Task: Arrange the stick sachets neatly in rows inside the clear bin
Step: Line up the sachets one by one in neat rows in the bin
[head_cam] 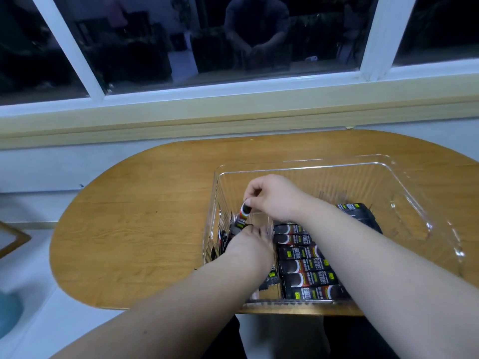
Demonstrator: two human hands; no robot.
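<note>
Head view, and both hands are down in the clear bin, which sits on the three o'clock side of the oval wooden table. The right hand pinches the top end of one black stick sachet between thumb and fingertips, holding it near upright by the bin's nine o'clock wall. The left hand is just below, fingers touching that sachet's lower end; whether they grip it cannot be told. A flat row of sachets runs from the bin's centre to six o'clock, partly under the right forearm. Loose sachets lean against the nine o'clock wall
</note>
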